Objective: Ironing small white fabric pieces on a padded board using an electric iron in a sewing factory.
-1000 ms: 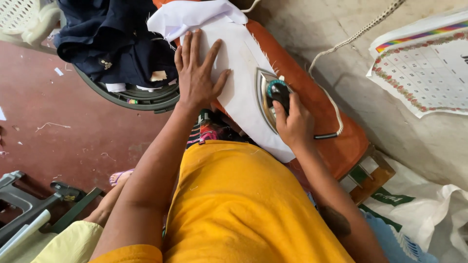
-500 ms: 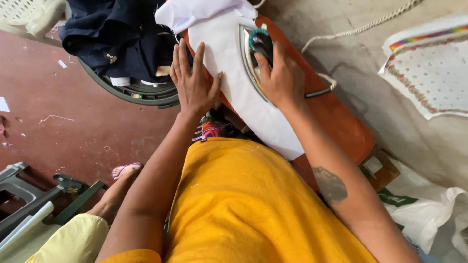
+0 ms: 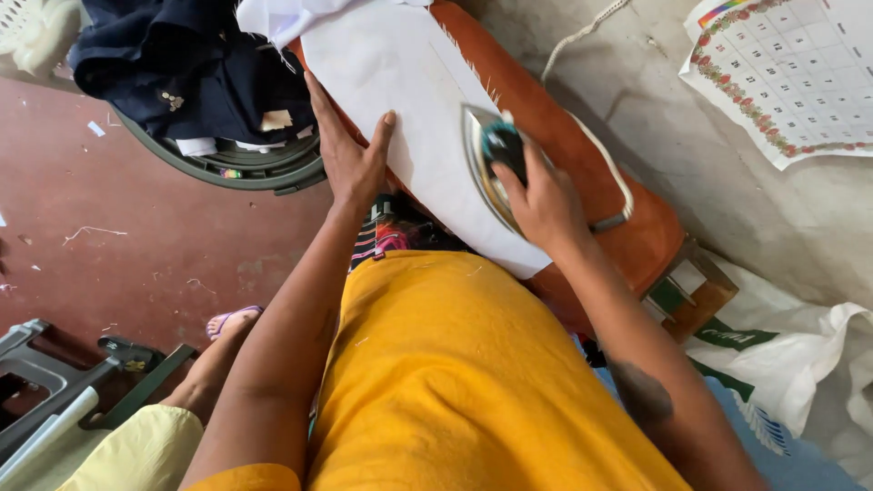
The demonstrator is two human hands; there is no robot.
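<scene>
A white cloth (image 3: 400,100) is spread along the orange ironing board (image 3: 582,155), reaching its near edge. The right hand (image 3: 546,205) is closed around the dark handle of an electric iron (image 3: 491,159), which is set sole-down on the cloth near the board's right edge. The left hand (image 3: 350,155) is laid flat at the cloth's left edge, fingers stretched open and gripping nothing, the fabric being pressed taut.

A scorch could be caused if the iron were left resting on one spot. The left fingertips lie close to the sole plate, so a burn may be risked by a stroke towards them. The cord (image 3: 609,173) appears to loop along the board's right edge, though its run is partly hidden; a snag there could drag the iron off.
</scene>
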